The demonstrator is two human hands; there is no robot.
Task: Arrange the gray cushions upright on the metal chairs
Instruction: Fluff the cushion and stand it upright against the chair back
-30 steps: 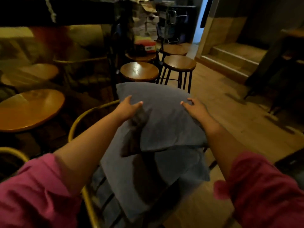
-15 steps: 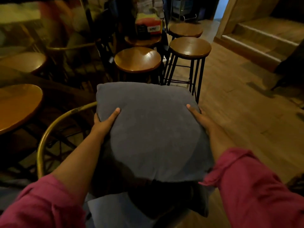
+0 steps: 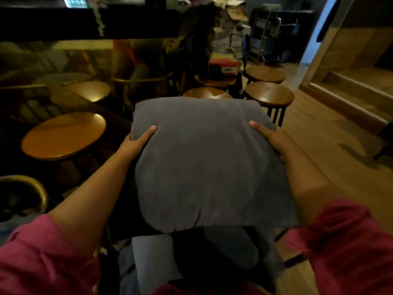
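A gray cushion (image 3: 204,162) fills the middle of the view, held flat in the air in front of me. My left hand (image 3: 136,141) grips its left edge with the thumb on top. My right hand (image 3: 272,139) grips its right edge the same way. Below it lies another gray cushion (image 3: 153,265), mostly in shadow, on a seat I cannot make out. The curved brass back of a metal chair (image 3: 32,188) shows at the lower left.
Round wooden tables (image 3: 63,135) stand on the left. Several round wooden stools (image 3: 270,95) stand straight ahead, one bearing a colourful box (image 3: 223,64). Wooden floor (image 3: 331,150) runs along the right, with a raised step (image 3: 350,90) beyond it.
Both hands have shifted from the top of the cushion to its two sides and lifted it off the pile toward me. My view has tilted up a little.
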